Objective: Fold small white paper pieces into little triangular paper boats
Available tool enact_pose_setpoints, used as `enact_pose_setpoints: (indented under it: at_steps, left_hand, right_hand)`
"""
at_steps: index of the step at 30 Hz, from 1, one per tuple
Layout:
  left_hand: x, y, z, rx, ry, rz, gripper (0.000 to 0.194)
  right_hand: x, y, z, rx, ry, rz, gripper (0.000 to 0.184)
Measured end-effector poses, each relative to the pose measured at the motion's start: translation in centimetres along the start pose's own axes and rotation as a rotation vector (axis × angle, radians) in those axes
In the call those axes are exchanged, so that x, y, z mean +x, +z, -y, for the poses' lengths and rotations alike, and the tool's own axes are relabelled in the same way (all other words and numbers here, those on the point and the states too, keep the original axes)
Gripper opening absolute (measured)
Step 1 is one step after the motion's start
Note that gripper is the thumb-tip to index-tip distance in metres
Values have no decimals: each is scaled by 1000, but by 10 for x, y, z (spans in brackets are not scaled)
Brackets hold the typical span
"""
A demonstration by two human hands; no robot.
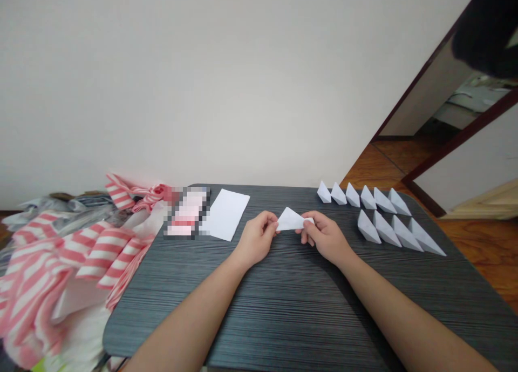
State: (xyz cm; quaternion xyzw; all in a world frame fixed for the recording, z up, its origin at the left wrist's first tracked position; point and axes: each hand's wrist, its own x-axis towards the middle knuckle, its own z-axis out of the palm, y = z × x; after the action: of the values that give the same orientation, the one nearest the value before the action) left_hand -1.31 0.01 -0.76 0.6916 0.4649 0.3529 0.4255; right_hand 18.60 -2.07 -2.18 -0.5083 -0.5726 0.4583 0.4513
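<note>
Pinching folded paper point(289, 220) by opposite ends with left hand point(257, 239) and right hand point(325, 236). Likely light, crisp, easily crushed or creased; best held at corners, lightly.

A dark, streaked table point(291, 312) is backed by a pale wall point(243, 91); at right, wooden flooring point(481, 248) (warm brown) is seen.

White paper point(227, 214) is laid on the dark table point(291, 302) left of the left hand point(256, 239), beside a pixelated object point(187, 212). Right of the right hand point(326, 236), folded paper pieces point(386, 230) are set in two rows.
</note>
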Motion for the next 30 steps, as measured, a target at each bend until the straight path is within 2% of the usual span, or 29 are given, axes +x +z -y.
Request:
enact_pose_setpoints:
  at_steps: [3,7,13,23,30]
  left_hand:
    - [-3,-1,-5,-6,35,61,24]
    - [-7,-2,-12,-12,54,186,25]
    - [-6,0,-10,-31,5,125,23]
    - [-6,0,-6,103,61,57,20]
    - [-6,1,-5,70,56,74,21]
  right_hand:
    - [-2,0,4,-183,-20,16,21]
    - [-2,2,8,-282,-92,104,18]
    - [-1,2,9,-287,-295,-23,16]
    - [-2,0,12,-402,-297,29,11]
    - [0,1,13,-465,-346,39,12]
